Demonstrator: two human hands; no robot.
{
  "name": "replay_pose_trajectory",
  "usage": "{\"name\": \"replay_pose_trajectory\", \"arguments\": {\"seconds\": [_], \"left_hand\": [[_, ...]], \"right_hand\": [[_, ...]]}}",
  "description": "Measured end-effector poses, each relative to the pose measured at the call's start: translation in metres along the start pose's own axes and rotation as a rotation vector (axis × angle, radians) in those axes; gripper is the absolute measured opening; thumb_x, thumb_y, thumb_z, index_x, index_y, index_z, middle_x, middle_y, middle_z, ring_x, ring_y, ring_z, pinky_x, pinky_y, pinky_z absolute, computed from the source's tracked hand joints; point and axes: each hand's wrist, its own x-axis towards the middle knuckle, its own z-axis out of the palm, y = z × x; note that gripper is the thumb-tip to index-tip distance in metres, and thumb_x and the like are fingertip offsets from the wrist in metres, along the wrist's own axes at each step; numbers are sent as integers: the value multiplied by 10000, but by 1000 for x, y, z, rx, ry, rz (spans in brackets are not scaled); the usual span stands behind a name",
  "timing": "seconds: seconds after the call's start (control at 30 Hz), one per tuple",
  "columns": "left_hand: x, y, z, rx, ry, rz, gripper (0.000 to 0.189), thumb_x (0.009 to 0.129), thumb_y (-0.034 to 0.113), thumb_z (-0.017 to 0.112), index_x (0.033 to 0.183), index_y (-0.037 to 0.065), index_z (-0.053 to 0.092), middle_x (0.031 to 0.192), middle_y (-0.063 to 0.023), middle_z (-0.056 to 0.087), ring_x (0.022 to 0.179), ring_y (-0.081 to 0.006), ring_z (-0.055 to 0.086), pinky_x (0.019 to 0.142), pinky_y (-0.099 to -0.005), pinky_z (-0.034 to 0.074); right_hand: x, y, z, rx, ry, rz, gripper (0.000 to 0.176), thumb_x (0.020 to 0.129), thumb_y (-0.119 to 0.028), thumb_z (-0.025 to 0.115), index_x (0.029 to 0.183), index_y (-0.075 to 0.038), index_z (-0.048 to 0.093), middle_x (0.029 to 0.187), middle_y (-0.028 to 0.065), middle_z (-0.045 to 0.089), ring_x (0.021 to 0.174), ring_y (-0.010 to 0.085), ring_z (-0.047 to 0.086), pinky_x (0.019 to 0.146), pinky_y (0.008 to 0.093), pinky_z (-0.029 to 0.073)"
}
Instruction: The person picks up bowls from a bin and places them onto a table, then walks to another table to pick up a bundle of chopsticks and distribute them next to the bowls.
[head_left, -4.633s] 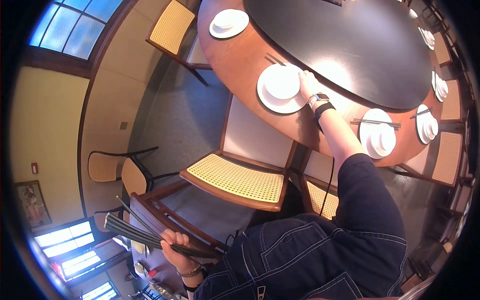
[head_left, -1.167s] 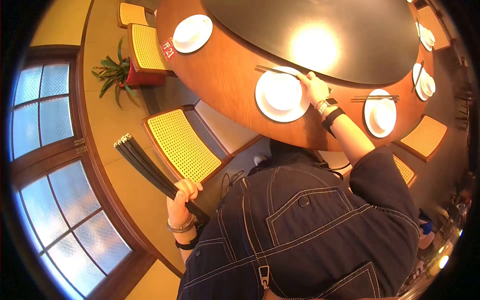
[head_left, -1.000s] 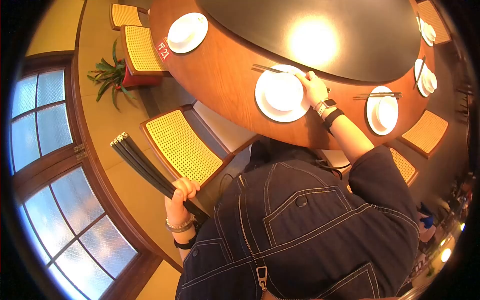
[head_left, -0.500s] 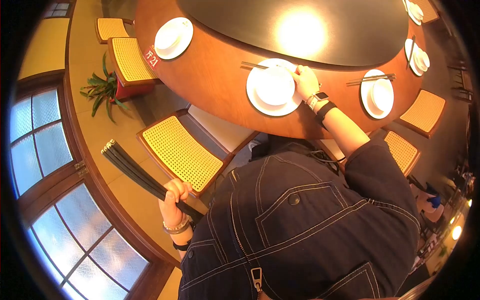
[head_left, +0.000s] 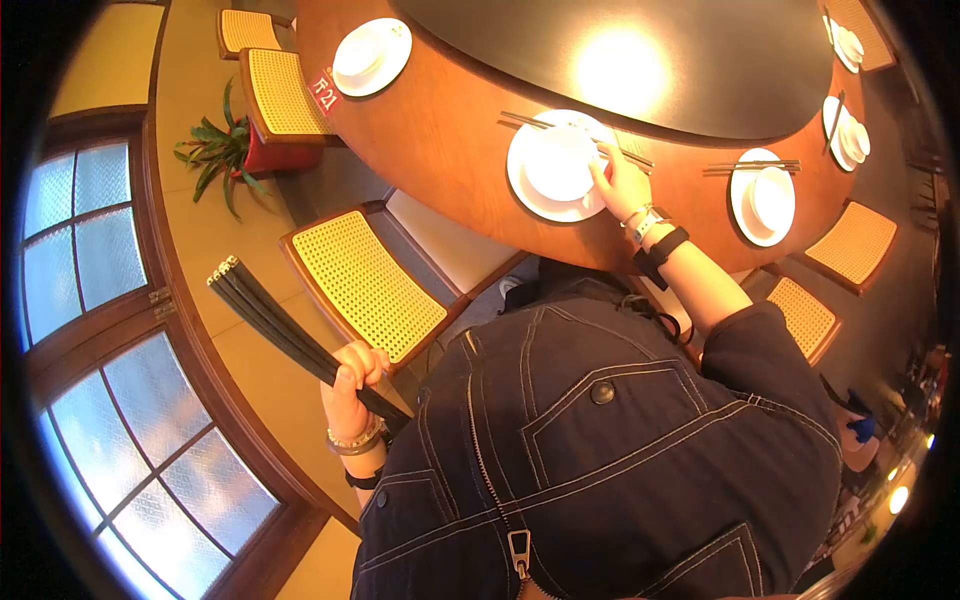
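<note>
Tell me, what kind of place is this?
Probably a restaurant: the big round table has matching white dishes around it, a red sign shows 21, and the left hand holds many chopsticks.

At left, dark wooden window frames (head_left: 178,335) around patterned glass panes (head_left: 160,395), bright with bluish daylight. Beyond, a yellow wall panel (head_left: 105,65) above tan wall panelling (head_left: 185,85) with thin seams. Across the top, a curved reddish-brown wooden dining table (head_left: 430,175) with a large black turntable (head_left: 500,45), glossy under a warm, round glare. Around the table's edge, brown-framed cane-backed chairs (head_left: 365,285). Near the chairs at upper left, a spiky green potted plant (head_left: 212,155) in a red planter (head_left: 285,156). Beneath, dark grey flooring (head_left: 865,330). At lower right, small glowing lights (head_left: 899,499) amid blurred clutter.
</note>
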Motion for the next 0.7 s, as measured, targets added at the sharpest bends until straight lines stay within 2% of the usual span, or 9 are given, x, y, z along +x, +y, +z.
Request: {"name": "replay_pose_trajectory", "arguments": {"seconds": [0.17,0.23,0.37,0.4,0.43,0.47,0.5,0.57,0.7], "left_hand": [[-11,-7,2,-24,56,16,400,808,335,475,534,86,324,541,-11,308,481,-115,302,587,-303,348],[-15,-9,2,-38,85,12,390,808,320,474,534,87,323,540,-11,308,480,-115,300,587,-303,347],[-30,-20,-9,-136,109,-12,320,810,228,448,546,78,346,538,-15,320,501,-122,331,592,-306,357],[-32,-21,-7,-87,160,-69,290,807,206,437,558,89,345,545,-1,315,489,-109,311,587,-295,362],[-38,-20,-8,-35,221,-126,262,804,183,426,570,99,344,551,13,311,477,-96,291,583,-284,367],[-45,-20,-12,-43,250,-186,251,796,179,435,575,96,349,559,12,317,486,-95,308,569,-282,376],[-52,-20,-17,-56,278,-239,241,789,175,444,581,92,355,567,11,322,495,-93,326,555,-279,385],[-63,-34,-41,-205,174,-203,258,802,203,458,596,80,364,585,7,328,505,-94,347,535,-279,403],[-107,-45,-82,-327,-35,-172,261,842,213,446,661,28,415,614,-15,372,480,-88,388,431,-224,375]], "right_hand": [[-1,7,23,55,-40,54,385,734,-143,465,1107,-57,416,648,188,555,592,342,541,561,426,437],[-4,6,25,88,27,59,385,726,-88,489,1103,-38,433,566,132,514,509,245,519,504,338,409],[-6,2,15,-32,-97,90,457,729,-151,494,1161,-47,388,642,150,553,596,279,541,567,374,437],[-2,31,35,-345,-59,28,472,753,-161,499,1188,-37,367,727,146,568,646,250,547,606,351,444],[-4,-6,9,-106,-118,247,466,778,-165,490,1202,-31,352,862,158,564,743,250,548,675,339,443],[-12,-12,13,-68,167,-15,459,781,-165,487,1201,-34,354,904,152,549,770,239,544,683,335,442],[-18,-35,5,-128,150,9,432,786,-170,487,1181,-37,374,821,104,552,705,209,540,623,329,439],[-35,-95,-2,4,53,-172,319,777,-155,514,1079,-57,478,692,58,526,588,158,496,556,287,418],[-114,-245,17,574,-622,-479,200,773,-141,550,939,-29,540,608,12,503,559,69,446,502,238,374]]}}
